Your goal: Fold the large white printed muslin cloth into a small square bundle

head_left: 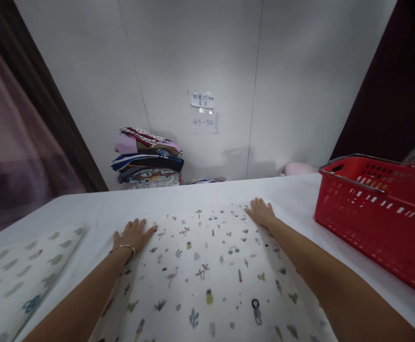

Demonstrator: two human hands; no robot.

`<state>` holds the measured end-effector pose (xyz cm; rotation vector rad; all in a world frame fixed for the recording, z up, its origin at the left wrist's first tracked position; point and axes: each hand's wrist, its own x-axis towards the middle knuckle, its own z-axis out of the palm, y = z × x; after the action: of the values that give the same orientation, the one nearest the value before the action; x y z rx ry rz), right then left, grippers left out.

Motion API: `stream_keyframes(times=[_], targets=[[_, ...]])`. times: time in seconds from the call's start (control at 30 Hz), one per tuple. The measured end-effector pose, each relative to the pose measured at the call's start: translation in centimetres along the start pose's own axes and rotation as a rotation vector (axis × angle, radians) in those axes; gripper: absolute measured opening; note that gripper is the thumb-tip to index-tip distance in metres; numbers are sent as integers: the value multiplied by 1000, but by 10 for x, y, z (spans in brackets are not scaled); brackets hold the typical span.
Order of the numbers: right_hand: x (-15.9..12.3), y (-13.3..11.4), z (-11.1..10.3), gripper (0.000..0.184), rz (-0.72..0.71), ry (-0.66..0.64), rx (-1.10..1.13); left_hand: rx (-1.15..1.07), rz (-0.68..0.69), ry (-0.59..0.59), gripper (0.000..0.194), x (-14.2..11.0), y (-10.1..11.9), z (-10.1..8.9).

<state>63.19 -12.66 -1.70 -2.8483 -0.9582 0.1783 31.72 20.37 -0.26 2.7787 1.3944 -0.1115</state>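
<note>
The patterned cloth (211,275) is lying spread on the white desk (293,194) right before me. My left hand (133,234) is pressing flat, fingers spread, on its eleven o'clock corner; my right hand (261,212) is doing likewise at one o'clock, gripping nothing. A red basket (381,213) is sitting at three o'clock, folded clothes (148,159) stacked beyond.

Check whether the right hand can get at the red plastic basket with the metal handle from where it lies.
Probably yes. The right hand lies flat on the patterned white cloth, and only bare white table shows between it and the red plastic basket off to its right; nothing stands in the way.
</note>
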Motion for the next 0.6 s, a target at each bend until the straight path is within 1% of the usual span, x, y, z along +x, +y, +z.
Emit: stream_keyframes(times=[0.07,0.13,0.2,0.23,0.27,0.33,0.4,0.47,0.53,0.6], targets=[[-3,-23,0,73,-102,38,-11,27,59,41,77,-5,21,0],[-5,-52,3,76,-265,41,0,30,202,78,75,-11,50,1],[-7,-79,6,79,-412,16,23,1,355,101,75,-15,80,3],[-6,-89,8,80,-461,-3,33,-15,412,109,74,-15,94,5],[-6,-97,10,80,-489,-31,41,-31,442,92,76,-15,105,7],[-3,-106,13,79,-501,-82,52,-60,442,37,80,-12,120,10],[0,-108,15,77,-493,-105,61,-77,408,-11,83,-9,126,11],[1,-107,14,76,-498,-106,73,-81,406,-30,83,-7,126,10],[2,-102,12,77,-495,-114,89,-75,413,-31,81,-6,118,8],[2,-91,9,77,-446,-87,85,-60,387,-9,78,-4,102,7]])
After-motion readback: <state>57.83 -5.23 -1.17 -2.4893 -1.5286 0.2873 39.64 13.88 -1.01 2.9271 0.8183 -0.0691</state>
